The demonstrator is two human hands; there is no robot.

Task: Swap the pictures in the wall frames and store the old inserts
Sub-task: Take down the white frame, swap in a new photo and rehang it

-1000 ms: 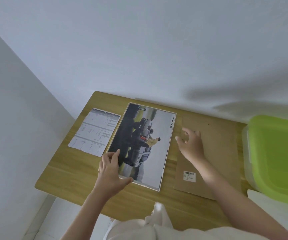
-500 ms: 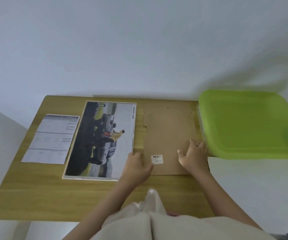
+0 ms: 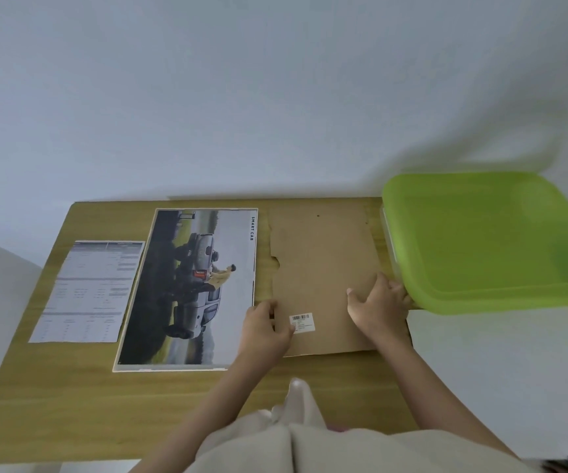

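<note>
Sheet (image 3: 88,291), picture (image 3: 187,288), backing board (image 3: 323,268), then box (image 3: 487,240) (left to right) on table (image 3: 71,404).

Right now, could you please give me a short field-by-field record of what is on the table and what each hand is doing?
surface: wooden table
far left item: printed sheet, lying flat
middle item: car picture, face up, flat
right of picture: brown backing board with a barcode label
right edge: green-lidded box
left hand: grips the board's left edge, near the label
right hand: curled at the board's right edge
board state: appears flat on the table
</note>
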